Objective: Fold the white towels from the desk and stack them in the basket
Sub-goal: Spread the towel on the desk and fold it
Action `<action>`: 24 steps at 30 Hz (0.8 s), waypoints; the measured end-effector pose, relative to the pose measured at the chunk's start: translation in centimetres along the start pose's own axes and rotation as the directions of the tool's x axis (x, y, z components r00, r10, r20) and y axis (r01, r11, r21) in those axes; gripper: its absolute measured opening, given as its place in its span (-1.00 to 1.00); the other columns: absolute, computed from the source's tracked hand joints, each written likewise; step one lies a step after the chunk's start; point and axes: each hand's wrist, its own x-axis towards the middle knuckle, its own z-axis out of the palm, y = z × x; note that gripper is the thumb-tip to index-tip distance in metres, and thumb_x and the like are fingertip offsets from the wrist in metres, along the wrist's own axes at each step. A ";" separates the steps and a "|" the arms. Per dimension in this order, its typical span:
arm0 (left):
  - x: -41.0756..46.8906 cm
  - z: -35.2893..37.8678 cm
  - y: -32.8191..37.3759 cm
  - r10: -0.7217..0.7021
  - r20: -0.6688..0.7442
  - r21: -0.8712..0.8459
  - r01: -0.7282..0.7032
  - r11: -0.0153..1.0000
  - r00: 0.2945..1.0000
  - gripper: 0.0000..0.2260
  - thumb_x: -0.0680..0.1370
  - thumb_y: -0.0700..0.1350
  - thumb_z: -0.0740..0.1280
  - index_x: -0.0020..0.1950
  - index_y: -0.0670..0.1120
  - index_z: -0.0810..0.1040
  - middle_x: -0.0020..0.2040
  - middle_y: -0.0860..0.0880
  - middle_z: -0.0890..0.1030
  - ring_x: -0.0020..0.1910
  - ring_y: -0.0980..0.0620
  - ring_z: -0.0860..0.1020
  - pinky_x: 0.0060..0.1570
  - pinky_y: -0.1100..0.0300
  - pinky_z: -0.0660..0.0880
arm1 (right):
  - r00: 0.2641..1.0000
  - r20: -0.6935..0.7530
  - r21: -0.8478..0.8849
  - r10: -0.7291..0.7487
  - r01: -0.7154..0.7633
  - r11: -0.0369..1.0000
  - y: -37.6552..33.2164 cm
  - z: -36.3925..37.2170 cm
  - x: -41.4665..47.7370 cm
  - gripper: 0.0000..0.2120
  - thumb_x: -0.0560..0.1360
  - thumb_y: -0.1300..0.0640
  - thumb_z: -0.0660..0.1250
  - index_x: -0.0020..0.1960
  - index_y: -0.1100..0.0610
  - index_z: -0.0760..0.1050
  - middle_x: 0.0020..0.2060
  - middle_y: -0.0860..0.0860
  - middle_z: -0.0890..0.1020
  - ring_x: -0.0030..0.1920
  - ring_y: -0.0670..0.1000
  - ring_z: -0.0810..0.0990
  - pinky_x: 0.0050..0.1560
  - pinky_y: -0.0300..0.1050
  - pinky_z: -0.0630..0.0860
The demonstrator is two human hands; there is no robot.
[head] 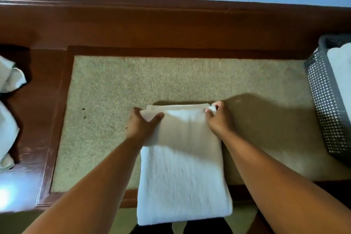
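Basket [322, 100] and stack [340, 74] inside cut by right edge, pile [7, 119] cut at left edge, L hand [141, 125] fingers partly hidden under towel [182, 167] corner, dark shape [207, 229] bottom centre unclear, pic soft overall.

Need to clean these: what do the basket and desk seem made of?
Basket: likely grey plastic, matte, with a moulded grid of holes. Desk: reddish-brown wood or veneer, glossy, showing glare. Its beige speckled inset could be stone or laminate; unclear.
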 end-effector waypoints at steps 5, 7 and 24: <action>0.0 -2.5 0.2 0.008 0.261 -0.267 0.064 0.962 0.965 -0.45 0.25 0.21 0.61 0.11 -0.06 0.66 -0.05 -0.03 0.73 -0.09 -0.05 0.71 -0.07 -0.02 0.66 | 0.960 0.264 0.280 0.090 -0.166 0.946 -0.6 -0.5 -1.6 -0.62 0.38 0.00 0.60 0.09 0.07 0.53 -0.02 -0.05 0.65 0.07 0.02 0.66 -0.06 -0.18 0.53; -1.5 -4.0 1.1 0.092 0.296 -0.344 0.017 0.939 0.951 -0.62 0.35 0.07 0.62 0.06 -0.08 0.69 -0.10 -0.05 0.74 -0.07 -0.08 0.72 -0.05 -0.05 0.67 | 0.939 0.331 0.292 0.089 -0.191 0.937 -1.6 -2.4 -2.2 -0.58 0.30 -0.10 0.63 0.02 0.06 0.59 -0.08 -0.03 0.71 -0.04 -0.01 0.70 -0.08 -0.13 0.60; -10.8 -12.9 -0.3 0.813 -0.004 -0.145 -0.805 0.575 0.582 -0.65 0.39 -0.08 0.61 0.07 0.13 0.56 0.28 0.03 0.40 0.22 0.02 0.50 0.15 0.12 0.57 | 0.596 -0.175 -0.199 -0.783 0.758 0.621 -0.7 -9.4 -13.3 -0.51 0.28 0.23 0.54 0.13 0.13 0.41 0.11 0.06 0.47 0.11 0.08 0.53 0.10 -0.18 0.45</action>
